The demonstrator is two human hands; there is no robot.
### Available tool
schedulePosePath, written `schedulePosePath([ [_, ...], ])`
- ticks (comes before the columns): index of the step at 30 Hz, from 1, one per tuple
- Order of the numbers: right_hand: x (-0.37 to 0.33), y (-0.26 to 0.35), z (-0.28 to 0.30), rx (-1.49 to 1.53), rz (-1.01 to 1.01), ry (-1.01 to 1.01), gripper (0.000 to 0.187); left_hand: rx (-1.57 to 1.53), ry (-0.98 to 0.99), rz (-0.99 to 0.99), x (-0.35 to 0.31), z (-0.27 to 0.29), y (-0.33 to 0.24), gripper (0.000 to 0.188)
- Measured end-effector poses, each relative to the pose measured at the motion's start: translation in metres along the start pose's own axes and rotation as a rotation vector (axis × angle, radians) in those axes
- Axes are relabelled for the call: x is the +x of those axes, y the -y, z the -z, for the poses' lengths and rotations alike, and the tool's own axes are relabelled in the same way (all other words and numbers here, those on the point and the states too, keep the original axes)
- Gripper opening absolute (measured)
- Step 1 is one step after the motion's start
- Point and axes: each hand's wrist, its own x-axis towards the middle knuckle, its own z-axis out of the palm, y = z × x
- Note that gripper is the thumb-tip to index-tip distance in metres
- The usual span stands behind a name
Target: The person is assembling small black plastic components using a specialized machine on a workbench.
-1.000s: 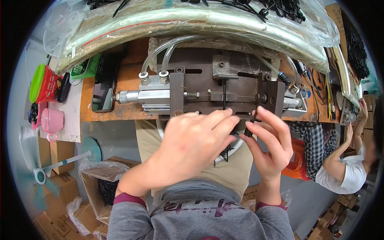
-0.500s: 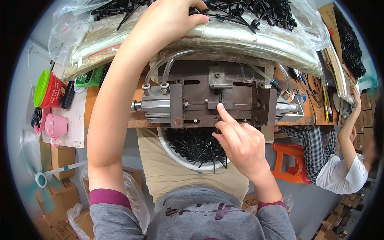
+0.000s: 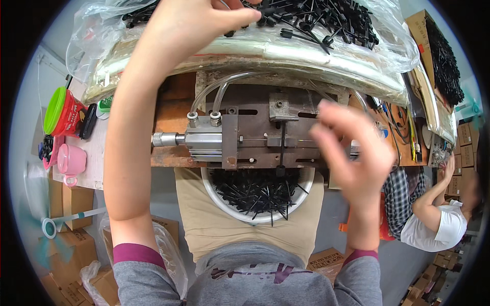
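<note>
My left hand (image 3: 204, 23) reaches to the top edge, over a heap of black plastic pin-like parts (image 3: 326, 23). Its thumb and fingers come together there; the fingertips are partly cut off and what they hold is hidden. Blurred by motion, my right hand (image 3: 360, 153) is raised over the right part of a metal clamping fixture (image 3: 255, 122), thumb and forefinger apart, with nothing seen in it. In the fixture's middle, one black plastic pin (image 3: 282, 148) lies lengthwise through a small block, its square head at the front edge. Below, a white tub (image 3: 206, 186) holds many similar pins.
Silver air cylinders (image 3: 204, 140) with clear hoses (image 3: 219, 94) flank the fixture. A padded, plastic-wrapped ledge (image 3: 306, 66) carries the heap. A pink cup (image 3: 70, 159) and a red tub (image 3: 71, 115) stand left, near a fan (image 3: 49, 228). Another person (image 3: 434, 222) sits at right.
My right hand has lifted off the pin in the fixture and moved right and up. My left hand has shifted left and up over the heap. The pin's square head now shows.
</note>
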Motion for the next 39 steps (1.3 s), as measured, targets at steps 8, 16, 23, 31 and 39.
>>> schedulePosePath([
  [8,0.120,-0.076,-0.006,-0.506,-0.009,0.061,0.038,-0.193,0.018,-0.037,-0.036,0.018,-0.022,0.024],
  [16,0.151,-0.097,-0.035,-0.355,-0.162,0.440,0.042,-0.291,0.106,-0.134,-0.119,-0.032,-0.042,0.031],
  [23,0.156,-0.103,-0.017,-0.334,-0.033,0.590,0.043,-0.343,0.188,-0.017,-0.165,-0.060,-0.034,0.030],
  [31,0.134,-0.109,-0.017,-0.394,0.096,0.489,0.030,0.017,0.041,-0.143,-0.188,-0.103,-0.022,0.029],
  [39,0.122,-0.111,0.013,-0.024,-0.035,0.263,0.023,0.174,0.055,-0.198,-0.183,-0.117,-0.029,0.028],
])
